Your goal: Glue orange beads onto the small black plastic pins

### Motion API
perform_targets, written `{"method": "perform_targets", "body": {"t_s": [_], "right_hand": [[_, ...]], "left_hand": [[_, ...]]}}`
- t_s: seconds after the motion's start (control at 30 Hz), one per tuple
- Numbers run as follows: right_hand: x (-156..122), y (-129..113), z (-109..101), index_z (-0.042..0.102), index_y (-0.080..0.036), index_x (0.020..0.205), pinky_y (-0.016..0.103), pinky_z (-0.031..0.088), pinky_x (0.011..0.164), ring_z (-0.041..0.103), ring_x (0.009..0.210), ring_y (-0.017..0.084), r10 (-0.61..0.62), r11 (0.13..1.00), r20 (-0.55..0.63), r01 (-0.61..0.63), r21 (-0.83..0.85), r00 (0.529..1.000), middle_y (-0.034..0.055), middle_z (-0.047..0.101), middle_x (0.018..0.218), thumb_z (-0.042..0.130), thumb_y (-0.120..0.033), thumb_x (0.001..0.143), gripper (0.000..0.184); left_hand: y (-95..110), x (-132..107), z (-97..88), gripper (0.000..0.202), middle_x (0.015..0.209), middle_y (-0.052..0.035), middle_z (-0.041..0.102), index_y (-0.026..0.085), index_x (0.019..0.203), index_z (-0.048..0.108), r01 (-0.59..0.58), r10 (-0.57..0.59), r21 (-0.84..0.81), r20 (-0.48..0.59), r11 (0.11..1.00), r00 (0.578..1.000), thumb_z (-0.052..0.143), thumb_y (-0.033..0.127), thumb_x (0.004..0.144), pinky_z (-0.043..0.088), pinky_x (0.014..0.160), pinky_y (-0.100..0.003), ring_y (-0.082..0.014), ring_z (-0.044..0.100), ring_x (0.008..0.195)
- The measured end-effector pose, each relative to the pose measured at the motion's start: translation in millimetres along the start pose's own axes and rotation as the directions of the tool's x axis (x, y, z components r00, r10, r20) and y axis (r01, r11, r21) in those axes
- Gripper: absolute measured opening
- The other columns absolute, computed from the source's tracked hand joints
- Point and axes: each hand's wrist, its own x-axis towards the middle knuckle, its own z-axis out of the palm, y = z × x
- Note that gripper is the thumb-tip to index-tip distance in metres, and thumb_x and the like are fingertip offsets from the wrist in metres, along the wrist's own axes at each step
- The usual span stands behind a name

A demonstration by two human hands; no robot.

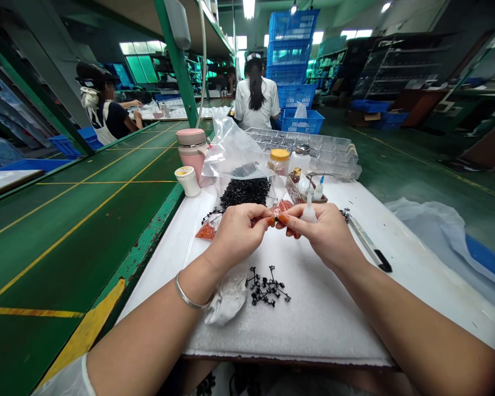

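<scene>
Conveyor belt [66, 220]: It is running along your left side, bordering the white bench [322, 319].
Seated person [107, 113]: This person is sitting at the far left end of the belt, well apart from you.
Pink bottle [191, 151]: It is standing upright at the bench's far left corner, with a white jar [187, 180] standing just in front of it.
Orange pieces [206, 231]: They are lying in a clear bag just left of your left hand.
Left hand [237, 234]: You are curling it narrow, with thumb and forefinger pinching the small dark part.
White cloth [229, 300]: It is lying crumpled under your left wrist.
Black sprues [267, 287]: They are lying loose in a small cluster on the bench, below and between your hands.
Open bag [245, 191]: It is holding a heap of black pieces just beyond your hands.
Small dark part [274, 219]: You are holding it above the bench between the fingertips of both hands; its shape is too small to tell.
Right hand [324, 234]: You are closing it narrow and gripping the same part from the right.
Dropper bottle [309, 212]: It is standing upright just behind your right hand; whether they are touching cannot be told.
Cutter [367, 245]: It is lying flat on the bench, right of your right hand.
</scene>
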Motion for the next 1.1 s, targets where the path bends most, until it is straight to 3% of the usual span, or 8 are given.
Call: {"method": "perform_targets", "body": {"t_s": [0.27, 0.37, 0.53, 0.67, 1.1], "right_hand": [[2.6, 6.6, -3.2, 0.078, -0.014, 0.083, 0.025, 0.046, 0.053, 0.06, 0.059, 0.013, -0.023, 1.0, -0.042, 0.023, 0.011, 0.999, 0.0071, 0.074, 0.075, 0.073, -0.033, 0.077, 0.021], [0.4, 5.8, -4.3, 0.078, -0.016, 0.091, 0.028, 0.05, 0.06, 0.065, 0.066, 0.016, -0.081, 0.995, -0.095, 0.076, -0.059, 0.992, 0.0074, 0.076, 0.083, 0.073, -0.03, 0.078, 0.021], [-6.3, -1.2, -1.5, 0.077, -0.018, 0.092, 0.03, 0.053, 0.069, 0.069, 0.076, 0.019, -0.224, 0.968, -0.059, 0.215, -0.131, 0.973, 0.0051, 0.077, 0.086, 0.074, -0.032, 0.079, 0.019], [-8.9, -2.5, 0.6, 0.077, -0.02, 0.086, 0.03, 0.052, 0.068, 0.069, 0.075, 0.018, -0.299, 0.937, -0.065, 0.28, -0.21, 0.952, 0.0041, 0.076, 0.086, 0.072, -0.03, 0.081, 0.012], [-12.4, -3.6, 4.9, 0.076, -0.02, 0.082, 0.029, 0.053, 0.068, 0.07, 0.072, 0.018, -0.391, 0.863, -0.126, 0.316, -0.395, 0.912, 0.0025, 0.077, 0.08, 0.071, -0.024, 0.081, 0.006]], "left_hand": [[-1.9, 4.3, -2.7, 0.017, 0.068, -0.0018, 0.062, 0.014, 0.075, 0.07, 0.062, -0.044, -0.257, 0.073, 0.964, 0.996, 0.06, 0.024, 0.083, 0.039, 0.061, -0.024, -0.0122, 0.051, 0.066], [-3.9, 4.6, -2.7, 0.017, 0.068, -0.0009, 0.059, 0.013, 0.075, 0.068, 0.101, -0.051, -0.414, 0.13, 0.905, 0.99, 0.063, 0.028, 0.083, 0.041, 0.062, -0.023, -0.011, 0.049, 0.065], [-5.7, 3.1, -1.4, 0.016, 0.077, -0.0012, 0.06, 0.014, 0.079, 0.068, 0.151, -0.048, -0.552, 0.196, 0.82, 0.979, 0.065, 0.029, 0.082, 0.042, 0.064, -0.022, -0.0104, 0.051, 0.07], [-5.7, 2.9, -1.2, 0.017, 0.073, -0.0003, 0.058, 0.014, 0.077, 0.067, 0.139, -0.028, -0.558, 0.202, 0.818, 0.979, 0.065, 0.029, 0.083, 0.042, 0.064, -0.021, -0.01, 0.05, 0.069], [-0.7, 2.9, -0.8, 0.02, 0.065, -0.0009, 0.058, 0.013, 0.07, 0.067, 0.07, -0.019, -0.448, 0.117, 0.891, 0.993, 0.065, 0.028, 0.083, 0.04, 0.065, -0.024, -0.0112, 0.049, 0.065]]}}
